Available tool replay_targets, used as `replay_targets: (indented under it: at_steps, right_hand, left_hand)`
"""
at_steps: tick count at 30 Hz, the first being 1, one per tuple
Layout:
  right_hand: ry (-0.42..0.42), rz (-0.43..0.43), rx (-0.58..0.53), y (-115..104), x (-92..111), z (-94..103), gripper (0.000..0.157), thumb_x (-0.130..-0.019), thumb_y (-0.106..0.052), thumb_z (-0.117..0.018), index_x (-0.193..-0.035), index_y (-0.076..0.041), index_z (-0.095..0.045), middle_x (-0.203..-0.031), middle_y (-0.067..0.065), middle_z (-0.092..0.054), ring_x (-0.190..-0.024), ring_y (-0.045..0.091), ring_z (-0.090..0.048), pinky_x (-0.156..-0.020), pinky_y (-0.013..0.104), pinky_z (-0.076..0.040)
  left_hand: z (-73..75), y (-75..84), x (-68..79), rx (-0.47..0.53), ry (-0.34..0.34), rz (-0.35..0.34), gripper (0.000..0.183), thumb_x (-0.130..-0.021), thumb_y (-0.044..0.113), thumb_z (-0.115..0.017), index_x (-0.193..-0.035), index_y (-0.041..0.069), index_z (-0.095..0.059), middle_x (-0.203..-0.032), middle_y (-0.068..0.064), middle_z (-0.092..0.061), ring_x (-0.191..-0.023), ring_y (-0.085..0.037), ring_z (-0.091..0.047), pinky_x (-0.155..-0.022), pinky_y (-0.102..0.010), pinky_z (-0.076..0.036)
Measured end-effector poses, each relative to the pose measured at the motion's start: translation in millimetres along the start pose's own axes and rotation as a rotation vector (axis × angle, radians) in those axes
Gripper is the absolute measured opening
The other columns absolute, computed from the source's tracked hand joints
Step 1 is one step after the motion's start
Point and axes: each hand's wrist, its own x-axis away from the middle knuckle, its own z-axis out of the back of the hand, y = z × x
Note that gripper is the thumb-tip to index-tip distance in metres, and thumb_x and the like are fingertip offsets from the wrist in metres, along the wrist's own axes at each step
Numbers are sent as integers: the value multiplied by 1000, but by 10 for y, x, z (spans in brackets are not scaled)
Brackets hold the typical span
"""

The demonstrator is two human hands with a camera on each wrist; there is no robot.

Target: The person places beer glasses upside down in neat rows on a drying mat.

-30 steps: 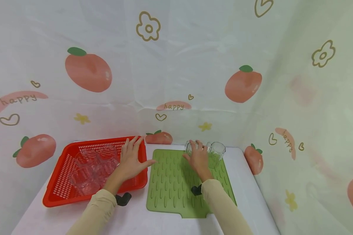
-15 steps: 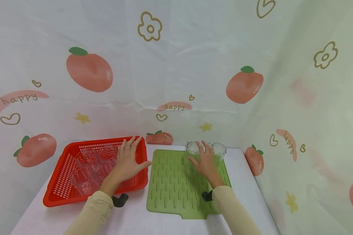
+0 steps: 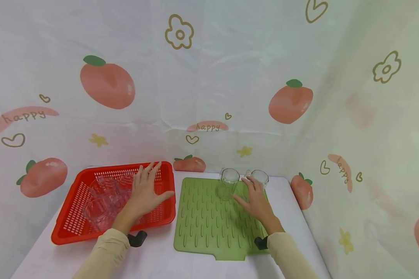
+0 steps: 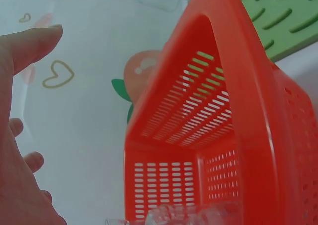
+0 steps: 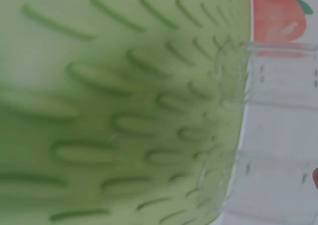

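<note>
Two clear glass mugs stand at the far edge of a green ridged mat (image 3: 202, 217): the left mug (image 3: 227, 188) and the right mug (image 3: 262, 177). My right hand (image 3: 260, 203) has its fingers spread and holds nothing; its fingertips overlap the right mug in the head view. Both mugs show in the right wrist view, one higher (image 5: 283, 78) and one lower (image 5: 271, 187). Over the right part of a red basket (image 3: 169, 217) hovers my left hand (image 3: 143, 195), fingers extended and thumb out, holding nothing. Several clear glasses (image 3: 99, 211) lie in the basket.
The basket and mat sit side by side on a white table (image 3: 157, 255). Behind and to the right hangs a white curtain (image 3: 216, 77) printed with fruit. A black wrist camera (image 3: 137, 238) sits below the left hand.
My right hand has come away from the left mug and shifted right and nearer, uncovering that mug. My left hand has drifted slightly left over the basket.
</note>
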Motion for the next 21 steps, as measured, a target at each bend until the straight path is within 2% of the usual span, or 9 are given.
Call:
replay_targets:
  at_steps: [11,16,21]
  right_hand:
    - [-44,-53,48,278,421,9,71,-83,-33,-84,-140,-2,-55,-141,27,-51,-124,46,-50,-93,59,-54]
    - [-96,-145,52,379,600,12,69,-86,-35,-82,-141,-2,-55,-143,27,-50,-126,45,-48,-93,60,-54]
    - [-142,-221,41,433,734,13,67,-89,-37,-78,-141,-1,-54,-144,27,-48,-126,45,-47,-94,61,-53]
  left_hand:
    - [36,-151,67,14,10,33,110,-81,57,-78,-164,28,-11,-170,-15,-14,-155,-50,-1,-117,-79,-6]
    - [71,-175,88,36,14,39,111,-81,58,-78,-164,30,-9,-170,-14,-13,-156,-48,0,-117,-79,-6]
    - [112,-184,113,45,21,29,111,-82,55,-78,-164,27,-11,-169,-16,-13,-155,-48,0,-117,-79,-7]
